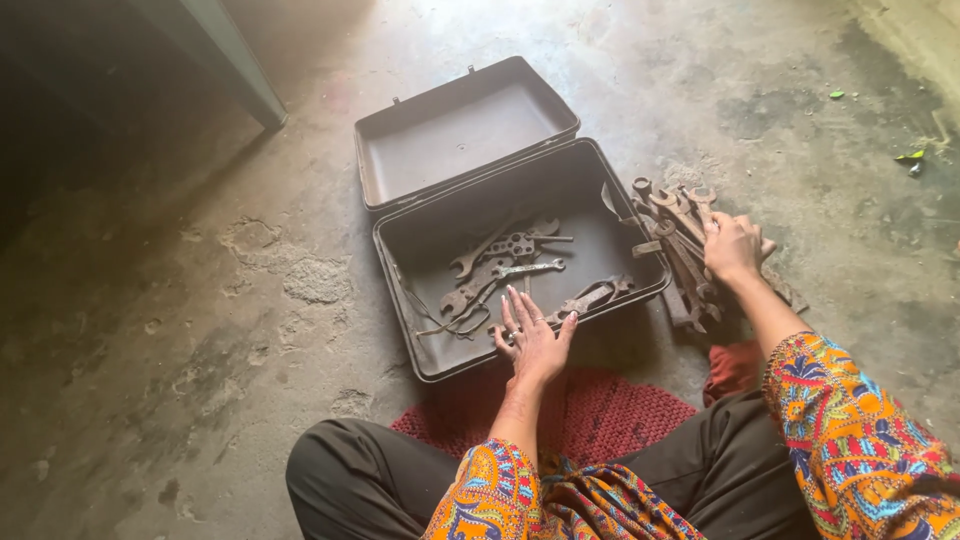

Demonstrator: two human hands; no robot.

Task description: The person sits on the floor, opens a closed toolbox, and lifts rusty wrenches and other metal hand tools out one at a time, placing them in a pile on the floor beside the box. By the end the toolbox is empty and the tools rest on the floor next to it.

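Observation:
A dark metal toolbox point(400, 300) lies open on the concrete floor, its lid point(455, 135) flat behind it. Several rusty wrenches point(500, 262) and pliers point(590, 297) lie inside. My left hand point(533, 335) rests on the box's near rim, fingers spread, holding nothing. My right hand point(733, 246) is laid on a pile of rusty wrenches point(680, 215) on the floor just right of the box, fingers curled over them.
I sit cross-legged on a red woven mat point(600, 410). A green post point(235, 60) slants at the upper left. Small green scraps point(910, 157) lie on the floor at the far right.

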